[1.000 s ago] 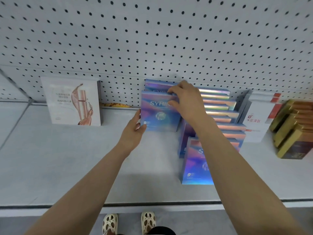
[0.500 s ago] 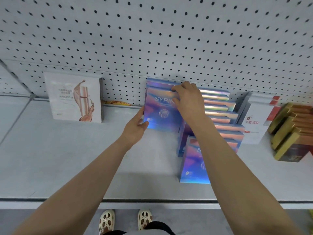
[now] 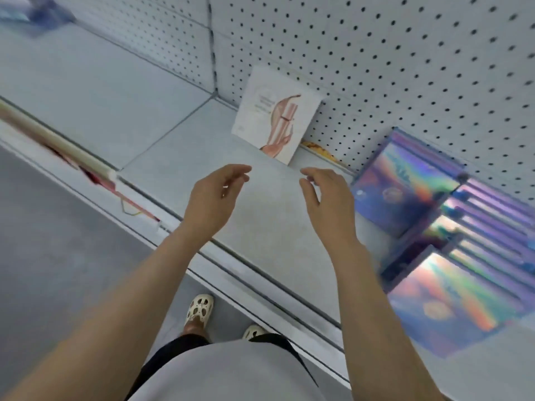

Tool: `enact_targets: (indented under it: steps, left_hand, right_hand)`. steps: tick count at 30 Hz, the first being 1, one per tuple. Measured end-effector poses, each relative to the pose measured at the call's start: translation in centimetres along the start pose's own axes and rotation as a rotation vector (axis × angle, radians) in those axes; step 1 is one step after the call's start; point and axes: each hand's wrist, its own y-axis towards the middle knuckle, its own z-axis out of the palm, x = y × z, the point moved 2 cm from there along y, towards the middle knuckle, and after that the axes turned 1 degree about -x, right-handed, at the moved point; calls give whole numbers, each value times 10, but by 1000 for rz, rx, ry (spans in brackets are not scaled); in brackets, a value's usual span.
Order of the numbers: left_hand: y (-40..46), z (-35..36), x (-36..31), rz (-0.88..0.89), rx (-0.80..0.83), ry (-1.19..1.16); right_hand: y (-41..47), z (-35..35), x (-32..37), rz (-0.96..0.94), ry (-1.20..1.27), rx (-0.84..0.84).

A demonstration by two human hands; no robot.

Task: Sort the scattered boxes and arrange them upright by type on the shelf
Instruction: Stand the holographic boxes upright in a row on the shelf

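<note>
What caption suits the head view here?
Both hands, left and right, hover empty over the shelf between the white box and holographic boxes.

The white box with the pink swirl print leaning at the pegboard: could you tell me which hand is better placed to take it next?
Probably the left hand. It hovers empty with relaxed fingers, roughly in line below the white box with the pink swirl print. The right hand, also empty, sits nearer the holographic blue boxes.

Shelf (image 3: pixel 269 215) was matt grey, seemingly painted metal, pegboard (image 3: pixel 376 68) likewise matt, blue boxes (image 3: pixel 451 299) had glossy holographic foil, white box (image 3: pixel 275 123) looked like smooth matt card, clogs (image 3: pixel 199 309) rubbery.
</note>
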Motion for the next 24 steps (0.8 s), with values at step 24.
enact_targets:
  steps: [24]
  left_hand:
    - [-103,-428,275,-545,-578,80]
  right_hand:
    - [4,332,401,-343,256,604]
